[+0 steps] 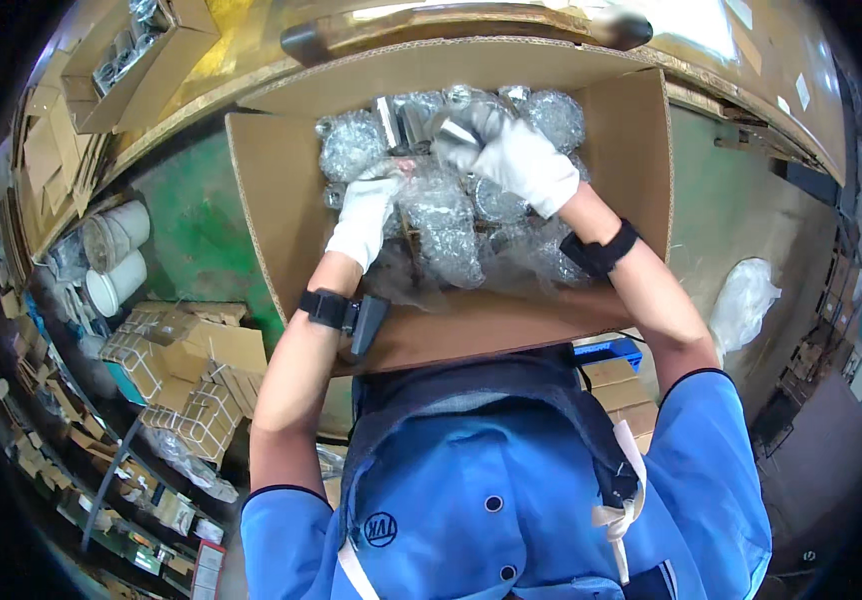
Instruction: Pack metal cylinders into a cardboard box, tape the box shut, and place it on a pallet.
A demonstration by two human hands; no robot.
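Note:
A large open cardboard box (251, 200) stands in front of me, holding several parts wrapped in clear bubble wrap (353, 147). My right hand (531, 168), in a white glove, is closed around a shiny metal piece (458, 133) near the box's far side. Its full shape is hidden by the fingers and slightly blurred. My left hand (365, 212), also gloved in white, has its fingers bent onto the bubble wrap around a bundle (439, 205) in the middle. A bare metal part (387, 122) stands between the wrapped ones, beyond the left hand.
A wooden workbench (241, 85) runs behind the box, with a smaller carton (116, 85) of metal parts at its left. White buckets (116, 285) and a wire crate (166, 375) with cardboard are on the left. A white plastic bag (744, 305) lies on the right.

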